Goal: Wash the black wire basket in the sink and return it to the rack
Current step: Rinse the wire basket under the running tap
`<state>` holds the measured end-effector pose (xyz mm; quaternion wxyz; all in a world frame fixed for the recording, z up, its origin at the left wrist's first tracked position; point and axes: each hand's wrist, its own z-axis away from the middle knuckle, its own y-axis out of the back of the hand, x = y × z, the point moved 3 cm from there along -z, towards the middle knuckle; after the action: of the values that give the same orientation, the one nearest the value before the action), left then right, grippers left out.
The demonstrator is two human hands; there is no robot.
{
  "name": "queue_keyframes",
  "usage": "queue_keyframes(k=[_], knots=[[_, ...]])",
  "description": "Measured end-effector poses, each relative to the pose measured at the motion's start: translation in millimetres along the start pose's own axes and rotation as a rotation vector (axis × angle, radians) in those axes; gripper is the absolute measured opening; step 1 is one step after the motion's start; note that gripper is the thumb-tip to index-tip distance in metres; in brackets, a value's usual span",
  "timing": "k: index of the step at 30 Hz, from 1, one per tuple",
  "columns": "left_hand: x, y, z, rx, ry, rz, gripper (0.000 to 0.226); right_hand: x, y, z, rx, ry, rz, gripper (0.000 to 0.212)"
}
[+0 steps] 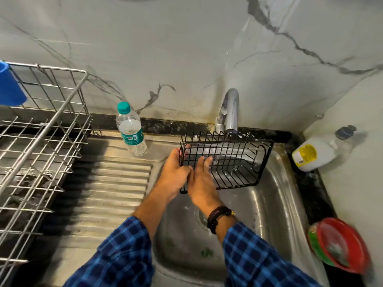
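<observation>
Gripping the black wire basket (226, 162) under the tap (230, 110), left hand (175, 172)

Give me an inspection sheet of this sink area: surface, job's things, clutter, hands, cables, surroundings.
Surface: steel sink, wet; ribbed drainboard beside it.
Job's things: black wire basket held under the tap; metal rack at left.
Clutter: water bottle, white jug, red bowl, blue cup.
Hands: left hand grips the basket's end; right hand rubs its wires.
Cables: nothing seen.
Surroundings: marble wall.
</observation>
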<state>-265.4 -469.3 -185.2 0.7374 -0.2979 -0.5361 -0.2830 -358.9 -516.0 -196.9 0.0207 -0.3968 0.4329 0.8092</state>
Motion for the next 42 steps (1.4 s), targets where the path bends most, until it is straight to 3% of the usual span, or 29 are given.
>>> queue_keyframes(k=[3, 7, 9, 11, 14, 16, 22, 26, 28, 35, 37, 39, 42], knots=[[6.7, -8.1, -11.3, -0.052, 0.019, 0.036, 0.054, 10.3, 28.0, 4.0, 0.187, 0.100, -0.018, 0.045], [8.6, -23.3, -14.9, -0.098, 0.049, 0.094, 0.058, 45.6, 80.4, -25.0, 0.355, -0.125, -0.390, 0.030], [6.1, -29.6, -16.7, -0.101, 0.077, 0.146, 0.057, 51.4, 96.2, -28.9, 0.421, -0.141, -0.353, 0.033], [2.0, -35.7, -18.7, -0.127, 0.108, 0.185, 0.050, 46.6, 95.1, -29.3, 0.375, -0.083, -0.247, 0.027], [-2.1, -46.8, -18.2, -0.210, 0.104, 0.114, 0.048, 31.9, 70.5, -31.8, 0.059, 0.017, -0.228, 0.024], [-1.6, -50.8, -20.2, -0.227, 0.109, 0.035, 0.048, 28.8, 63.3, -35.0, 0.036, 0.076, -0.167, 0.031], [7.5, -60.9, -24.2, -0.298, 0.045, -0.020, 0.049, 37.3, 76.2, -31.8, 0.310, 0.140, -0.257, 0.024], [-2.3, -59.8, -24.3, -0.246, 0.068, 0.048, 0.057, 30.0, 75.1, -27.2, 0.494, 0.206, -0.091, 0.036], [-7.4, -57.5, -25.4, -0.205, 0.117, 0.076, 0.060, 28.5, 66.7, -27.3, 0.427, 0.214, 0.050, 0.048], [-15.6, -46.3, -21.2, -0.106, 0.152, 0.203, 0.062, 34.3, 52.0, -14.3, -0.064, 0.262, 0.479, 0.083], [-13.8, -43.3, -18.6, -0.065, 0.174, 0.245, 0.067, 43.4, 47.1, -6.9, -0.133, 0.272, 0.549, 0.066], [-11.7, -39.9, -15.0, -0.058, 0.161, 0.246, 0.065, 48.2, 49.9, -3.2, -0.122, 0.257, 0.495, 0.034], [-3.4, -36.3, -11.6, -0.095, 0.096, 0.193, 0.065, 49.8, 61.9, -5.6, -0.025, 0.247, 0.371, 0.027]])
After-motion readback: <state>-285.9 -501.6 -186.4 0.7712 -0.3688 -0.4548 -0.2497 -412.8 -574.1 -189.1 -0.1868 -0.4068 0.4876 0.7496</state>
